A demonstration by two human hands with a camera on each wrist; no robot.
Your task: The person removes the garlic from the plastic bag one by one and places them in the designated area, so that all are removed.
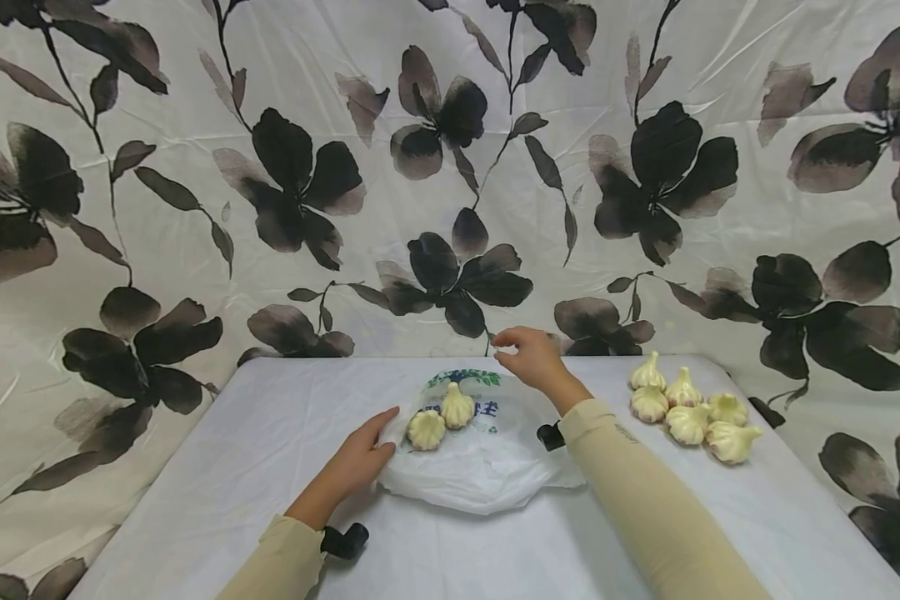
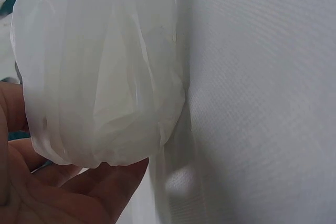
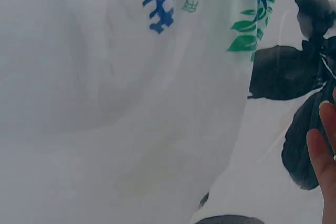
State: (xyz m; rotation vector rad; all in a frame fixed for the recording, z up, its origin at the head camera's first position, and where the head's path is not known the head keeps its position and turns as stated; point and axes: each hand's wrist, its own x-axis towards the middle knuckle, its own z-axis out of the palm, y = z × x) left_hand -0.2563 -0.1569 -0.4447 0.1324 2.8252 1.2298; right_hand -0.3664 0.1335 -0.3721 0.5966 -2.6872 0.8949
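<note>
A white, thin plastic bag [image 1: 487, 479] with green and blue print lies spread on the table. Two garlic bulbs [image 1: 426, 429] rest against its printed plastic. At the bag's left side, my left hand [image 1: 362, 454] touches the edge with fingers and thumb spread; the left wrist view shows its fingers [image 2: 113, 182] against the crumpled plastic. Beyond the bag's far right edge, my right hand [image 1: 532, 358] is raised, fingers loosely bent and holding nothing visible. In the right wrist view its fingertips [image 3: 317, 142] appear apart from the bag.
Several garlic bulbs [image 1: 687, 423] sit in a cluster on the right of the table, beyond my right forearm. A white cloth covers the table [image 1: 270, 450]. Behind it hangs a floral curtain [image 1: 540, 208], close to the table's far edge.
</note>
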